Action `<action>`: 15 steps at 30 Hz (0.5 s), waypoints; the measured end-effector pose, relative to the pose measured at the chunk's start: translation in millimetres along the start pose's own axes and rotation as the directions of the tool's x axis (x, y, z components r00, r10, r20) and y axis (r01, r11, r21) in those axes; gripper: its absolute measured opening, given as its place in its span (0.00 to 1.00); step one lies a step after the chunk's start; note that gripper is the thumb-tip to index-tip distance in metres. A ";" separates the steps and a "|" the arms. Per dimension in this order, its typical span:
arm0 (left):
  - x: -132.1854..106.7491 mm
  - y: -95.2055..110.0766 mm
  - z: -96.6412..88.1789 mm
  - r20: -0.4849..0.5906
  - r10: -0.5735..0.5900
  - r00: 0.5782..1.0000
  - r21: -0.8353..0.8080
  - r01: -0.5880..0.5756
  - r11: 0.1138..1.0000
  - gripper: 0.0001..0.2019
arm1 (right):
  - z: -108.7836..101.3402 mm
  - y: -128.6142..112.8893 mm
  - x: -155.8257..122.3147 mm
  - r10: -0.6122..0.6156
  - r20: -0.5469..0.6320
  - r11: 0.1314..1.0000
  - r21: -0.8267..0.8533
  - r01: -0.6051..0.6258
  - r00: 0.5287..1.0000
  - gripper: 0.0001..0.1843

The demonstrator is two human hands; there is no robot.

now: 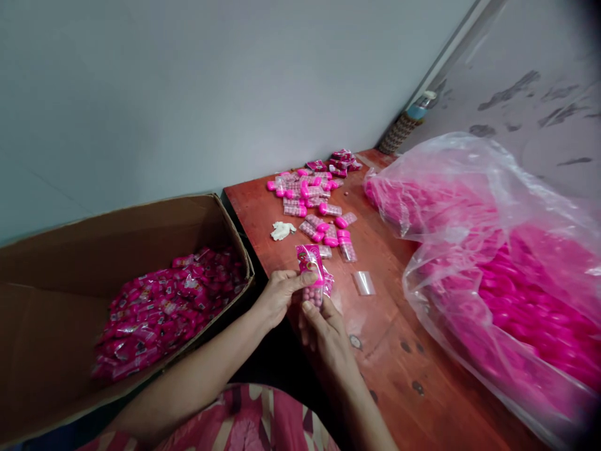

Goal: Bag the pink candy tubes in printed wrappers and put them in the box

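My left hand [278,294] and my right hand [323,329] together hold a small clear tube of pink candy balls [313,293] that sits partly inside a pink printed wrapper [308,258]. The left thumb and fingers pinch the wrapper's upper part. My right thumb presses on the tube's lower end. Both hands hover over the near left edge of the red-brown wooden table [389,351]. Behind the wrapper lies a second pink packet [328,282], partly hidden.
A brown cardboard box [56,313] at left holds a heap of wrapped pink packets [164,310]. Several pink-capped tubes [312,200] lie scattered at the table's far end, beside a crumpled white scrap [282,230]. A big clear bag of pink pieces [507,282] fills the right. A clear sleeve [364,282] lies nearby.
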State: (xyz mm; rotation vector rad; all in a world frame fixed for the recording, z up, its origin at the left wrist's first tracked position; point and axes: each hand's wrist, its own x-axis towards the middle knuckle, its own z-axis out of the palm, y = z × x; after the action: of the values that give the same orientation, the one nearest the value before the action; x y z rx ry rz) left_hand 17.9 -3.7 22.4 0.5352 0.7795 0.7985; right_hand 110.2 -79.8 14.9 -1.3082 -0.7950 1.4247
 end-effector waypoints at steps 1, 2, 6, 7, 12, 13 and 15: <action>0.1 0.6 -0.3 0.003 0.015 1.000 0.038 -0.015 0.999 0.13 | -0.2 -1.0 -0.1 0.021 0.028 0.999 0.037 -0.022 0.999 0.13; 0.2 1.2 -0.4 0.003 0.035 0.999 0.083 -0.035 0.996 0.13 | -0.7 -2.1 0.0 0.037 0.052 0.997 0.064 -0.040 0.998 0.13; -2.0 1.6 2.5 0.043 0.116 0.992 0.212 -0.123 0.969 0.12 | -5.1 -6.3 2.5 -0.009 -0.016 0.998 -0.057 0.008 1.000 0.11; -3.3 0.8 3.8 0.056 0.119 0.991 0.214 -0.128 0.968 0.11 | -6.2 -6.9 3.4 -0.025 -0.045 0.995 -0.094 0.021 0.999 0.11; -10.4 -3.8 5.2 0.076 -0.038 0.996 0.169 0.025 0.985 0.12 | -8.0 -5.5 4.2 0.072 0.074 0.991 0.105 -0.080 0.995 0.13; -11.3 -3.4 3.8 0.092 -0.071 0.993 0.154 0.056 0.986 0.13 | -7.9 -4.7 3.1 0.071 0.096 0.986 0.145 -0.084 0.993 0.13; -12.6 -1.0 0.1 0.090 -0.056 0.994 0.099 0.047 0.994 0.13 | -8.2 -3.5 0.1 0.037 0.093 0.981 0.185 -0.054 0.995 0.12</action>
State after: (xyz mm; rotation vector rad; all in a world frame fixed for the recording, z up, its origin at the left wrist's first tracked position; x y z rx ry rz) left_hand 12.6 -14.4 26.9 0.6321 0.7456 0.6861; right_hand 119.0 -80.0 16.5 -1.1320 -0.6743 1.5637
